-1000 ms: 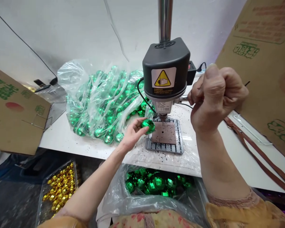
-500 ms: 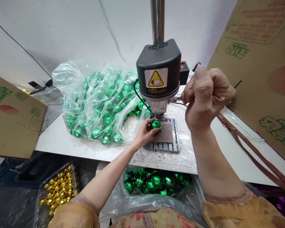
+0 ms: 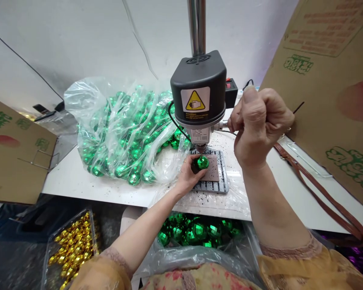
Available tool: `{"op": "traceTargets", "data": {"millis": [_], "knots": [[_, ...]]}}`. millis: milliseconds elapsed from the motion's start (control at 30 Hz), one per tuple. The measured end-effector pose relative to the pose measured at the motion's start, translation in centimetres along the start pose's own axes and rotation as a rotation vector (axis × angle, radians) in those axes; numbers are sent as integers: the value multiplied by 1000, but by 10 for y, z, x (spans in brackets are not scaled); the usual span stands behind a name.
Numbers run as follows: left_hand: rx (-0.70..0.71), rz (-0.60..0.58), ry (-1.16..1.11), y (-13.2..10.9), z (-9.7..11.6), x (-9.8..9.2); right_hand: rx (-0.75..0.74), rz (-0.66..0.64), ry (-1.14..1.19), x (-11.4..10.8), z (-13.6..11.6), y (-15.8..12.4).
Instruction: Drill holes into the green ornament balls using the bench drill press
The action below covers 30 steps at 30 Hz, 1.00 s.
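Note:
A shiny green faceted ball (image 3: pixel 203 162) sits over the drill press base, just beneath the chuck of a small black drill press (image 3: pixel 199 86). The fingers and thumb of my left hand (image 3: pixel 190 174) curl around its left side. Under the ball lies a brown pad (image 3: pixel 212 174) on the slotted metal base plate (image 3: pixel 224 187), strewn with dark shavings. My right hand (image 3: pixel 261 125) is raised beside the machine's right side, closed in a fist around its feed handle. Most of that handle is hidden by the fingers; a short metal stub (image 3: pixel 220 125) shows.
A clear plastic bag (image 3: pixel 87 90) full of green balls lies left of the press. More green balls (image 3: pixel 199 230) fill a lined container below the table edge. Gold balls (image 3: pixel 74 241) lie in a clear tray, lower left. Cardboard boxes (image 3: pixel 323 88) flank the table; a brown strap (image 3: pixel 317 189) lies right.
My left hand has moved a little right and nearer me with the green ball, bringing it more under the chuck. The right fist stays on the handle. The view has shifted slightly.

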<state>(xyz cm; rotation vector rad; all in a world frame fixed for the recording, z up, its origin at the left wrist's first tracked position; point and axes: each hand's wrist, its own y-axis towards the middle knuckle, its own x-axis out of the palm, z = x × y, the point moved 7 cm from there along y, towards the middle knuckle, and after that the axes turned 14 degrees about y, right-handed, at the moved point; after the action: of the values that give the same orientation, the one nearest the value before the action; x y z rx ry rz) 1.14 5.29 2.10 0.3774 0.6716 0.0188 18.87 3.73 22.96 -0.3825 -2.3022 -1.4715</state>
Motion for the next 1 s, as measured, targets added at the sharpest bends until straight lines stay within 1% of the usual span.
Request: {"op": "traceTargets", "data": {"millis": [133, 367, 467, 667, 767, 900, 1000], "knots": [[57, -9, -84, -3, 2, 4, -11, -22, -36, 0, -1, -2], [64, -17, -104, -2, 3, 5, -134, -26, 2, -4, -9, -20], [68, -25, -124, -3, 3, 5, -153, -34, 33, -7, -9, -26], [71, -1, -126, -3, 3, 4, -196, -81, 110, -8, -9, -31], [68, 0, -119, -3, 3, 4, -213, -77, 120, -10, -8, -34], [74, -4, -102, -3, 1, 4, -246, -78, 103, -14, -9, -40], [80, -4, -99, -3, 0, 3, -240, -91, 59, -15, -9, -44]]}}
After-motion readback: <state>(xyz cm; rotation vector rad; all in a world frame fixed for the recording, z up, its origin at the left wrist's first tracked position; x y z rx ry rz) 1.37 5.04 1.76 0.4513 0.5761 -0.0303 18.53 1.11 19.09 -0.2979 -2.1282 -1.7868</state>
